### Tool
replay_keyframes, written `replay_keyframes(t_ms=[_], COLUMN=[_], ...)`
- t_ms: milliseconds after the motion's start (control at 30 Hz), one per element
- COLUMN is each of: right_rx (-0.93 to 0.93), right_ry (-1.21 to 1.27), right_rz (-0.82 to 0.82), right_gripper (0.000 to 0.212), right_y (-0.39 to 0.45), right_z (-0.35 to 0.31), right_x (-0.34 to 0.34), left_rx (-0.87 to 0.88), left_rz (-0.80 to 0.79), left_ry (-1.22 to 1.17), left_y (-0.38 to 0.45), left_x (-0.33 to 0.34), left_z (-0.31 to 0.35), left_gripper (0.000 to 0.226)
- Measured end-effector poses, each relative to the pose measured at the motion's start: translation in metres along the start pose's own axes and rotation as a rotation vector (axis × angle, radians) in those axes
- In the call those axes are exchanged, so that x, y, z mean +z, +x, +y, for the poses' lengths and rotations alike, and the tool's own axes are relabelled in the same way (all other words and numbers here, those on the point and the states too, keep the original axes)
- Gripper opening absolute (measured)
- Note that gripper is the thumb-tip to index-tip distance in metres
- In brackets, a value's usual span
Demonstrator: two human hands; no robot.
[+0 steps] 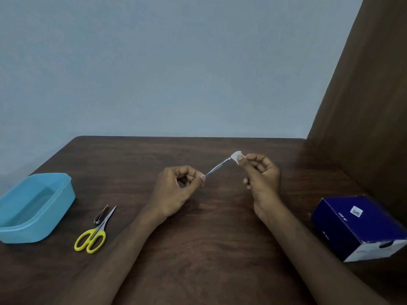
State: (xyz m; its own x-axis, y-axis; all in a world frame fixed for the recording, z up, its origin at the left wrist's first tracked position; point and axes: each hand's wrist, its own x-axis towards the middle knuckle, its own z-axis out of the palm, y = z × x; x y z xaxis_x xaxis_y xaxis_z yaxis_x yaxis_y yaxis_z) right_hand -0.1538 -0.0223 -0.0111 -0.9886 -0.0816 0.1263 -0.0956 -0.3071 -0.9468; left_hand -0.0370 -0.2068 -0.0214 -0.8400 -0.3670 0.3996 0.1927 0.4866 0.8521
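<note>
Above the middle of the dark wooden table [198, 238] my left hand [176, 190] pinches the near end of slim metal tweezers [217, 167]. The tweezers point up and to the right. Their tip meets a small white wad, perhaps cotton or tissue [236, 155]. My right hand [262, 179] pinches that wad between thumb and forefinger, its other fingers curled in. Both hands hover a little above the tabletop.
A light blue plastic tub [33, 208] stands at the left edge. Yellow-handled scissors [94, 232] and a small nail clipper [101, 214] lie beside it. A dark blue cardboard box [361, 225] sits at the right, near a brown panel [370, 106].
</note>
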Motion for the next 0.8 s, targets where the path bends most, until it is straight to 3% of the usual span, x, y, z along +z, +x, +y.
replay_keyframes(t_ms=[100, 300, 600, 700, 800], right_rx=[-0.033, -0.004, 0.081, -0.025, -0.352], right_ry=[-0.031, -0.2, -0.169, -0.282, -0.692], right_rz=[-0.023, -0.388, -0.33, -0.335, -0.313], right_gripper=[0.02, 0.011, 0.008, 0.013, 0.016], right_y=[-0.001, -0.033, -0.03, -0.026, -0.022], right_z=[0.001, 0.004, 0.013, 0.015, 0.019], right_x=[-0.002, 0.017, 0.021, 0.019, 0.013], left_rx=[-0.003, 0.009, 0.157, 0.111, 0.058], left_rz=[0.04, 0.067, 0.011, 0.017, 0.109], left_ry=[-0.053, -0.067, 0.149, 0.156, 0.122], left_y=[0.001, 0.002, -0.003, -0.003, -0.002], left_x=[0.0, 0.0, 0.003, 0.002, 0.0], left_z=[0.0, -0.003, 0.001, 0.0, 0.0], left_gripper=[0.016, 0.009, 0.011, 0.005, 0.009])
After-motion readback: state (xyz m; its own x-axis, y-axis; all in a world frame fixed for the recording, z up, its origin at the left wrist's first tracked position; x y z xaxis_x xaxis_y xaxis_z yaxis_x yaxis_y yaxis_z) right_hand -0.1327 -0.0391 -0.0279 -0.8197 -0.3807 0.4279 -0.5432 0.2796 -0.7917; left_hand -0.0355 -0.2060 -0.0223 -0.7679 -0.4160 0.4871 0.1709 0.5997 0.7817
